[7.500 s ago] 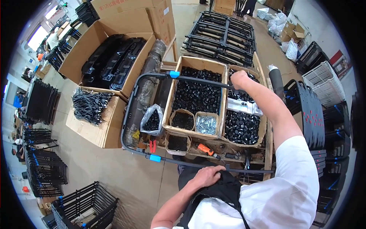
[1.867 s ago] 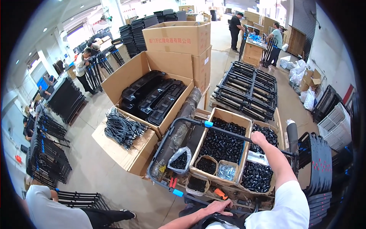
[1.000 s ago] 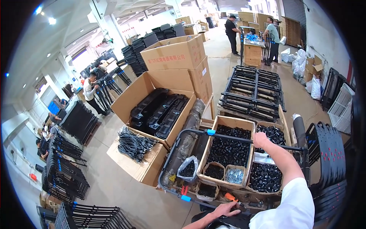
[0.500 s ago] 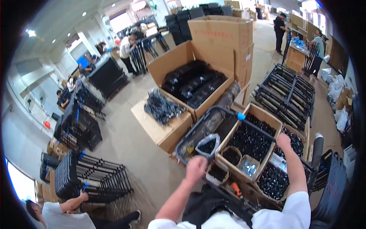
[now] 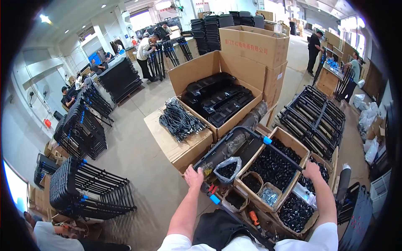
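A black tubular frame (image 5: 286, 156) with blue sleeves lies across the workbench boxes in front of me. My left hand (image 5: 194, 176) is closed round its near left corner. On the right, my right hand (image 5: 310, 170) grips the tube near its right end. Beneath the frame, a wooden box (image 5: 302, 146) contains small black plastic parts, a pot of dark bits and a tray of silver screws (image 5: 268, 195). A clear bag (image 5: 236, 168) of black parts sits left of that box. An orange-handled screwdriver (image 5: 253, 218) rests nearer to me.
Beyond the bench, an open carton (image 5: 196, 62) holds black moulded parts; a bundle of black cables (image 5: 181, 119) lies on a box beside it. Stacked black frames (image 5: 314, 115) stand at right, folded racks (image 5: 90, 190) at left. A co-worker (image 5: 58, 234) is at lower left, others farther off.
My left hand has moved left and now grips the frame's left corner. My right hand stays on the tube. The view has tilted up slightly, and the co-worker at lower left has shifted.
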### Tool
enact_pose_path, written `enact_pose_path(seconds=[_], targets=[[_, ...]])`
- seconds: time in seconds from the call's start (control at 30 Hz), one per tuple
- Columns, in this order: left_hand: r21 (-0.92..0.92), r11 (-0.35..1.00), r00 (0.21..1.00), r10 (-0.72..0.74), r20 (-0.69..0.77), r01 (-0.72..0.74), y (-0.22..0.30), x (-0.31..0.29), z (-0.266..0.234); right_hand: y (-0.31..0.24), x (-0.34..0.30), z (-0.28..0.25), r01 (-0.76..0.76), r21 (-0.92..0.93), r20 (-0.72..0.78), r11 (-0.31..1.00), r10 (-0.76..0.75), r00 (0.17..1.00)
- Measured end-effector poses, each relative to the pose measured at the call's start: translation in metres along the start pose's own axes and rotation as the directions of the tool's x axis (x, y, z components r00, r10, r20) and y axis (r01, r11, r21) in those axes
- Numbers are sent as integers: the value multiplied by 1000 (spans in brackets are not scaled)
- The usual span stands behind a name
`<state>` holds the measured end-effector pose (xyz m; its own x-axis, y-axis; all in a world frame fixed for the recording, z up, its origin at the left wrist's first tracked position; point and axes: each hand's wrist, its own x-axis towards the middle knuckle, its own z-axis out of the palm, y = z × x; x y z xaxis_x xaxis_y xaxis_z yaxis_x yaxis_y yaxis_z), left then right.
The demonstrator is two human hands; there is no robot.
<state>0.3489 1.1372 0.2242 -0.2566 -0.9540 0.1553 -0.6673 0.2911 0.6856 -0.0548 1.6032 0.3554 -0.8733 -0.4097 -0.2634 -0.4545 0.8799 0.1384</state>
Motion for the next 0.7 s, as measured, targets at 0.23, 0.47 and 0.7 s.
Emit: enact_pose_path(seconds=[0.23, 0.47, 0.7], targets=[[54, 997, 996, 65, -54, -62, -9, 9, 16, 27, 43, 49, -191, 250, -12, 949, 200, 980], [54, 998, 998, 41, -54, -38, -12, 8, 12, 14, 13, 18, 172, -6, -51, 985, -172, 984], [48, 997, 996, 65, -62, -62, -13, 8, 12, 14, 31, 27, -13, -65, 5, 998, 13, 1000]])
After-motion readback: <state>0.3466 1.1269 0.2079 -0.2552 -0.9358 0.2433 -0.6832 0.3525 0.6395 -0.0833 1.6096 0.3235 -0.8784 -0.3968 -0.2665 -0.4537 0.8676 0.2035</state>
